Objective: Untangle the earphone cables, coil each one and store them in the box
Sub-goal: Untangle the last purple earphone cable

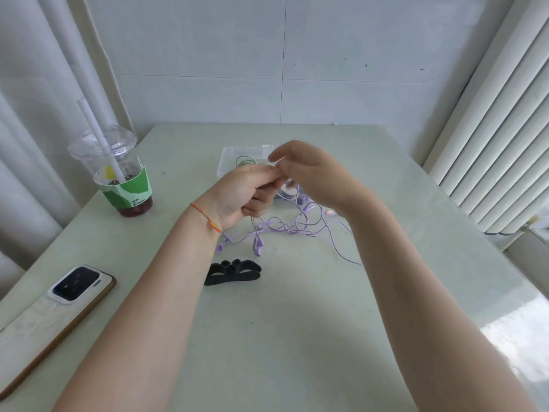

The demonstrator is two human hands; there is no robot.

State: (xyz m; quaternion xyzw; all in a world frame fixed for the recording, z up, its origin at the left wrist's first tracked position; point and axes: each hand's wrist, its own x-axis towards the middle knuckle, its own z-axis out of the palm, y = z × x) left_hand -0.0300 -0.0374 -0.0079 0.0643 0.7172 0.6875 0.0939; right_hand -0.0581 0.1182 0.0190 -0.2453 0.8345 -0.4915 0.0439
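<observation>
A purple earphone cable (292,228) lies in a loose tangle on the pale table, its earbuds (258,244) near my left wrist. My left hand (242,193) and my right hand (315,173) meet above it, fingertips pinched together on a thin pale cable that hangs down toward the tangle. Behind my hands stands the clear plastic box (230,157); a green cable (246,160) lies inside it. My hands hide much of the box.
A plastic drink cup (118,171) with a straw stands at the left. A phone (52,312) lies face down at the near left edge. A black cable holder (233,272) rests in front of the tangle. Window blinds run along the right.
</observation>
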